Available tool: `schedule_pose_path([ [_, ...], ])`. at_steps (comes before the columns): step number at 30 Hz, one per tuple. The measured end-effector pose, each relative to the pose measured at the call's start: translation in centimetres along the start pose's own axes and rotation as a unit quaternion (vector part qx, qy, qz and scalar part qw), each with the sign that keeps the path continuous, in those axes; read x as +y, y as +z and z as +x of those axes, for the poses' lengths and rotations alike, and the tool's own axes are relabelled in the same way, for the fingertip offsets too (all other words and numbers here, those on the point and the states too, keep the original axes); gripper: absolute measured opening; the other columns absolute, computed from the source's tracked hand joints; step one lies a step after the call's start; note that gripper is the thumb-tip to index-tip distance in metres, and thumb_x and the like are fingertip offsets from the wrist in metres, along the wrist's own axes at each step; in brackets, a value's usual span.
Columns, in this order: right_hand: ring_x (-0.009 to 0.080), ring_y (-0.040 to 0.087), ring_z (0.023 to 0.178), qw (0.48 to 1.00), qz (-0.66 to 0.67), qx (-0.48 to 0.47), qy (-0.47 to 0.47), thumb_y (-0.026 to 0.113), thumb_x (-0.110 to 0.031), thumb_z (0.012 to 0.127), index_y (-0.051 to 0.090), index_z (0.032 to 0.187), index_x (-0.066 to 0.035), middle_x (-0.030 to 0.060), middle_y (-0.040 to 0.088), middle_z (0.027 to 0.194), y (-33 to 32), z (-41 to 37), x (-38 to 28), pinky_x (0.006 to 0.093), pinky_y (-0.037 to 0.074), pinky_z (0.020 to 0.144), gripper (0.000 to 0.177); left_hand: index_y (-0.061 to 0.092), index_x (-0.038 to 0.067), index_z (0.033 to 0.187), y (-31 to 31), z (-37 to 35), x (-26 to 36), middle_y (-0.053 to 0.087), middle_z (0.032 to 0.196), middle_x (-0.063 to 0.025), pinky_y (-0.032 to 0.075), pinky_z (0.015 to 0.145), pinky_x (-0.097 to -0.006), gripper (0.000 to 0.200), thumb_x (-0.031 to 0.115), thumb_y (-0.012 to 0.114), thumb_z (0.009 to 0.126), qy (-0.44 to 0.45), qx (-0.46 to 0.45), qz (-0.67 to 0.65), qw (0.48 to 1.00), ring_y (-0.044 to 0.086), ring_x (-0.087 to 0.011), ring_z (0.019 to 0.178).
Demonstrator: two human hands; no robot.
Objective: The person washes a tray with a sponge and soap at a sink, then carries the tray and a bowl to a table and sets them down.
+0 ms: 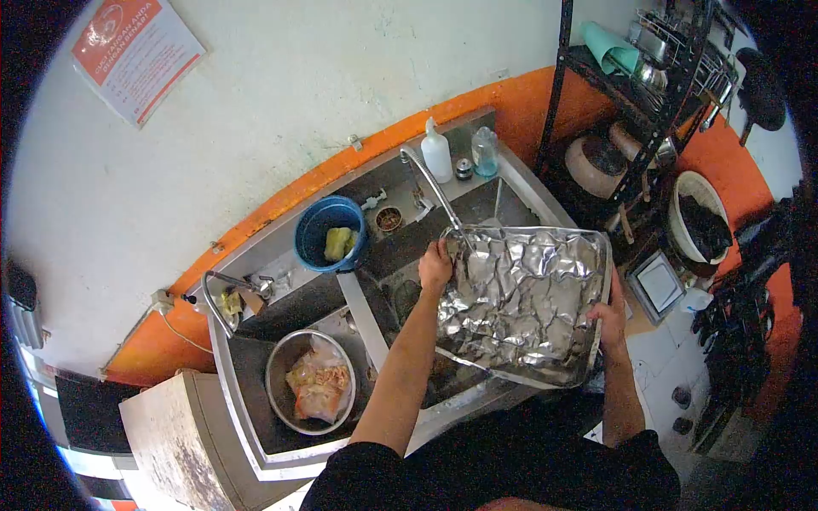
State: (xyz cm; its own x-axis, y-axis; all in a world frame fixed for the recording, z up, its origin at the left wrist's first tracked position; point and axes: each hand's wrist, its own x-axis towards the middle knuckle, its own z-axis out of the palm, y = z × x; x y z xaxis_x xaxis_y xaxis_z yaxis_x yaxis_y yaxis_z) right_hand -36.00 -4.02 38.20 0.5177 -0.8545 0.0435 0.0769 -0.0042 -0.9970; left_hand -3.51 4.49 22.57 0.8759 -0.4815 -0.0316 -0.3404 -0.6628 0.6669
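A large rectangular metal tray (528,298) with a crumpled, shiny surface is held over the right basin of the steel sink. My left hand (435,267) grips its upper left edge, close to the curved faucet (430,180). On the opposite side, my right hand (608,317) is closed on the tray's right rim. The faucet's spout end is at the tray's upper left edge. In the left basin sits a round metal bowl (273,387) with pinkish, plastic-wrapped contents (319,387). The fingers under the tray are hidden.
A blue bucket (312,223) with a yellow-green sponge stands on the sink's divider. Behind the faucet are a white bottle (436,155) and a clear spray bottle (485,153). A black shelf (613,94) holds kitchenware at right. A scale (659,286) sits beside the sink.
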Motion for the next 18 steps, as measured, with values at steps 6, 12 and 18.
schedule_pose_path([
  [6,0.0208,0.034,0.117,0.993,0.003,0.052,-0.107,0.046,-0.007,0.050,0.022,0.134,-0.007,0.0084,0.030,0.133,-0.8,0.0,2.5,0.0281,0.031,0.094,0.088,0.051,0.006,0.108,1.7,1.0,-7.8,0.060,0.084,-0.0197,0.044,0.071,-0.0423,0.038,0.035,0.038,0.088,0.056,-0.152,-0.264,0.951,0.057,-0.0370,0.082],
  [12,0.0235,0.032,0.118,0.972,0.076,0.193,-0.112,0.046,-0.005,0.052,0.019,0.135,-0.010,0.0081,0.026,0.134,1.0,0.3,2.6,0.0298,0.030,0.094,0.088,0.036,0.008,0.125,0.5,-6.7,-6.3,0.039,0.124,-0.0180,0.039,0.087,-0.0381,0.044,0.029,0.044,0.087,0.197,-0.066,-0.050,0.977,0.043,-0.0349,0.109],
  [18,0.0229,0.029,0.119,0.971,0.046,0.169,-0.165,0.047,-0.006,0.050,0.016,0.135,-0.007,0.0081,0.026,0.133,3.5,0.0,2.8,0.0303,0.022,0.099,0.090,0.028,0.007,0.130,2.5,-7.1,-3.5,0.031,0.132,-0.0136,0.033,0.094,-0.0377,0.048,0.024,0.044,0.088,-0.099,-0.039,-0.618,0.779,0.036,-0.0300,0.117],
])
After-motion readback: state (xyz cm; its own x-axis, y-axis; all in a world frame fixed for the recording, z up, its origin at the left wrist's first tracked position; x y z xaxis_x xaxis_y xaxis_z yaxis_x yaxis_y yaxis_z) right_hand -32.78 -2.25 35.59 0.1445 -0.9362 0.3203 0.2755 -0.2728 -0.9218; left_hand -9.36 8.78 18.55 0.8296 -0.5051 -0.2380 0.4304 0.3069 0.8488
